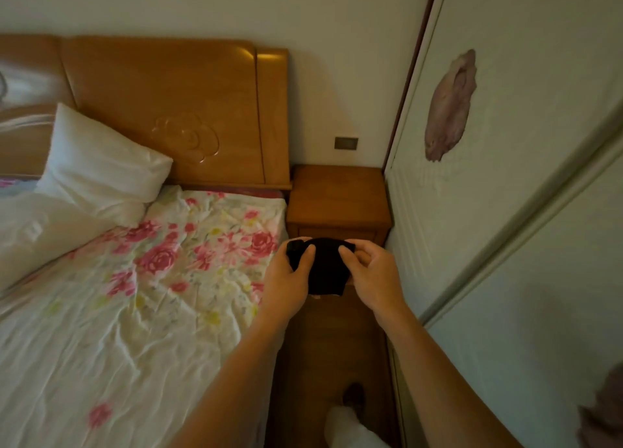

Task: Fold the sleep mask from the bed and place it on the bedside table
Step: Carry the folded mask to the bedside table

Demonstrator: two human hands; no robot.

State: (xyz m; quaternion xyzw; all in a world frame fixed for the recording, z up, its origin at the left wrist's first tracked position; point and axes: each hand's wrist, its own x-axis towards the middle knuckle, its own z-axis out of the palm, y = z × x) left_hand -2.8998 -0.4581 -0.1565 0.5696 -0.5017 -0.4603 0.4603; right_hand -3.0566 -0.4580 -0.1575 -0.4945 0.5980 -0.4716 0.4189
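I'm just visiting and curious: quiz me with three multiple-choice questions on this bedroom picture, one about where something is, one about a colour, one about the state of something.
1. Where is the black fabric sleep mask?
A. Lying on the floral bedsheet
B. Held in both hands in front of the wooden bedside table
C. Resting on the white pillow

2. What colour are the large flowers on the floral bedsheet?
A. Pink
B. Blue
C. Purple

3. What is on top of the wooden bedside table?
A. A lamp
B. The mask
C. Nothing visible

Answers:
1. B: the left hand and right hand grip the mask between them, off the bed and below the table's front edge.
2. A: the printed roses are pink, with small yellow blooms among them.
3. C: the tabletop shows only bare wood.
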